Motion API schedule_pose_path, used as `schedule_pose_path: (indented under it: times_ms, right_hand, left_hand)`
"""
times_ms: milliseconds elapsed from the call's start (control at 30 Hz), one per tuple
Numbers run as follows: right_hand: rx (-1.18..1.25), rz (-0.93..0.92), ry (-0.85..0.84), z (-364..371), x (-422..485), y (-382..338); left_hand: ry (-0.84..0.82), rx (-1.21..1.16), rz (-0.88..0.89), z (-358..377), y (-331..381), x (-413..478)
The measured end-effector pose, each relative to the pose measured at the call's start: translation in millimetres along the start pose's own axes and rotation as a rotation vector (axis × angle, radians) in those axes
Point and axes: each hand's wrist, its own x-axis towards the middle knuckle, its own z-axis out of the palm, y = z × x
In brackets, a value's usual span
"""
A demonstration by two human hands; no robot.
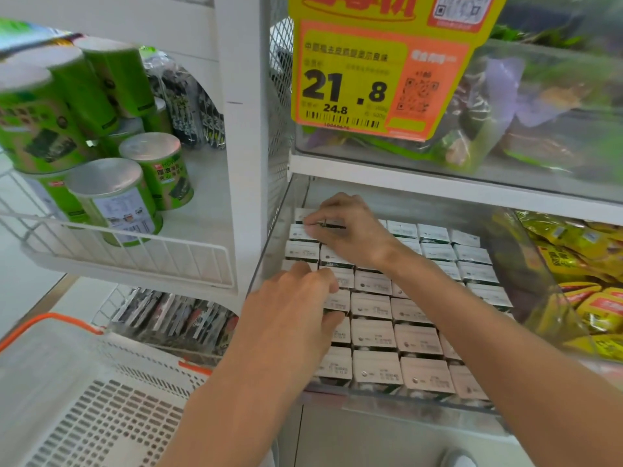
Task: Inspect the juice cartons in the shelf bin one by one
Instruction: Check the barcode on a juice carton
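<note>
Several small white-topped juice cartons (372,310) stand packed in rows inside a clear plastic shelf bin (397,397). My right hand (350,227) reaches to the bin's far left corner, its fingers curled and pinching the top of a carton (305,215) in the back row. My left hand (293,311) lies over the cartons at the bin's left side, fingertips touching their tops, fingers bent. Cartons under both hands are partly hidden.
A yellow-orange price tag (374,79) hangs above the bin from the shelf with bagged goods. Green cans (111,193) fill a wire shelf at left. Yellow packets (583,264) sit in the neighbouring bin at right. A white basket with an orange handle (84,382) stands at lower left.
</note>
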Motion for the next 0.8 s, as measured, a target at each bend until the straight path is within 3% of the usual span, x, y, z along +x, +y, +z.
schedule_pose_path:
  times_ms: [133,400,800]
  right_hand:
    - [-0.02,0.034,0.073,-7,12,-2]
    - [-0.342,-0.026,0.016,-6,25,-6]
    - [-0.276,-0.042,-0.045,-9,24,-5]
  left_hand:
    - [-0.008,0.007,0.0,0,1,2]
    - [-0.044,-0.006,-0.029,-1,-2,3]
    - [-0.046,0.002,-0.045,-2,-2,2]
